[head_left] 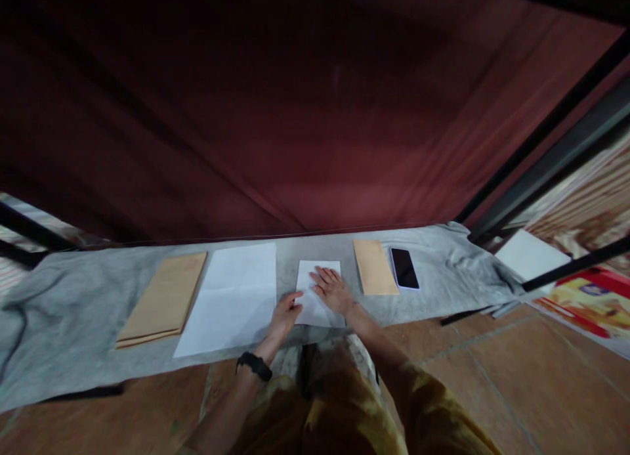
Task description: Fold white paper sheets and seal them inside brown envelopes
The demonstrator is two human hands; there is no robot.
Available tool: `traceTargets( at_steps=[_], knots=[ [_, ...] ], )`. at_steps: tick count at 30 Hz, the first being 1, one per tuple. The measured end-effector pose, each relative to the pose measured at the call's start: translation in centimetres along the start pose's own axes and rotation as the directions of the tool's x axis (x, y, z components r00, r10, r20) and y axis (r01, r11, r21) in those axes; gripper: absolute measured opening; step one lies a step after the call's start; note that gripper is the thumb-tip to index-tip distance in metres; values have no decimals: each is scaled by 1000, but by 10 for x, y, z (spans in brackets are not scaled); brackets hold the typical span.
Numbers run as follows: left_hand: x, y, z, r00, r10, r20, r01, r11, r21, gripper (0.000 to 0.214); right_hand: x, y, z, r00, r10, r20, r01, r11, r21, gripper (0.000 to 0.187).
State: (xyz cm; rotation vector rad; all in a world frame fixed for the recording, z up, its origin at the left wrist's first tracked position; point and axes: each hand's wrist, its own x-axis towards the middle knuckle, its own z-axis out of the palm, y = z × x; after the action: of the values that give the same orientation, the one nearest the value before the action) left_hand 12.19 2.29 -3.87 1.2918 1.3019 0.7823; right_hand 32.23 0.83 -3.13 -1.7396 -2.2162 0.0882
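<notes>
Head view: a small white paper [310, 309] lay on the cloth-covered desk [457, 264], between a large white sheet [233, 297] and a tan paper [375, 266]. Right hand [333, 292] rested flat on it, open, fingers slightly spread, nothing grasped. Left hand [284, 316] was half-curled at its left edge; whether it gripped could not be told.

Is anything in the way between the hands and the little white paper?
No, nothing that I can see. The right hand rests on the little white paper, and the left hand is at its left edge. The phone lies off to the right, out of the way.
</notes>
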Motion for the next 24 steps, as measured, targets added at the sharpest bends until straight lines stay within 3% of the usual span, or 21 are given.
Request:
traceTargets(
  at_steps=[7, 11, 14, 17, 21, 24],
  knots=[
    [-5, 5, -1, 998, -52, 19, 53, 998, -38, 42, 10, 16, -9, 995, 85, -41, -87, 995, -49, 50],
    [-13, 17, -4, 986, -152, 73, 161, 975, -152, 49, 8, 19, -17, 984, 140, -109, -127, 984, 122, 49],
    [-20, 25, -7, 976, -200, 81, 214, 950, -229, 49, -15, 21, -20, 967, 204, -151, -139, 922, 361, 51],
    [-26, 28, -9, 974, -216, 71, 227, 943, -243, 48, -54, 22, -21, 967, 225, -122, -134, 852, 505, 56],
    [-31, 29, -9, 975, -213, 63, 222, 943, -249, 49, -101, 19, -24, 990, 94, -104, -31, 868, 495, 58],
    [-34, 30, -7, 977, -197, 75, 210, 941, -266, 49, -115, 15, -25, 993, 18, -118, 36, 896, 442, 55]
  ],
)
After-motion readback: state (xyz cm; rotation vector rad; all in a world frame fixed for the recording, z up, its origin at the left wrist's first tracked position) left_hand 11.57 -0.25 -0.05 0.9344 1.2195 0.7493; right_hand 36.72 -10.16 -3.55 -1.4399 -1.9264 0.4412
